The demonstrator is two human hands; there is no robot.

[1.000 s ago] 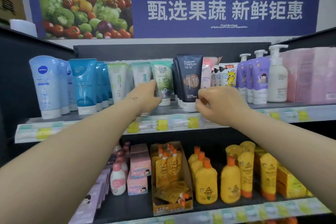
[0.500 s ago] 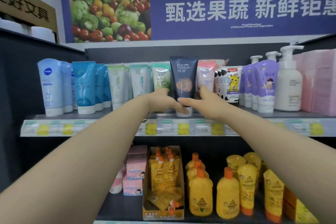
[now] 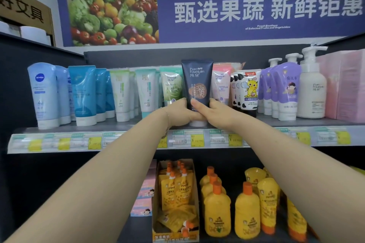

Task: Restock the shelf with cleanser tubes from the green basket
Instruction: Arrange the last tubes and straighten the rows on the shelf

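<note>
A dark navy cleanser tube (image 3: 197,81) stands upright, cap down, at the front middle of the upper shelf (image 3: 126,124). My left hand (image 3: 178,112) grips its lower left side and my right hand (image 3: 212,113) grips its lower right side, thumb across the front. Just to its left stands a green cleanser tube (image 3: 172,85), and a pink one (image 3: 222,83) stands to its right. The green basket is out of view.
Blue tubes (image 3: 44,92) and white-green tubes (image 3: 122,92) fill the shelf's left. Purple pump bottles (image 3: 286,89), a white pump bottle (image 3: 312,87) and pink boxes (image 3: 343,85) stand right. Yellow bottles (image 3: 217,211) and a pouch carton (image 3: 175,199) sit on the lower shelf.
Both hands closed in around the dark navy tube's base; a second ago they were beside it at the shelf front. The view has moved closer and shifted.
</note>
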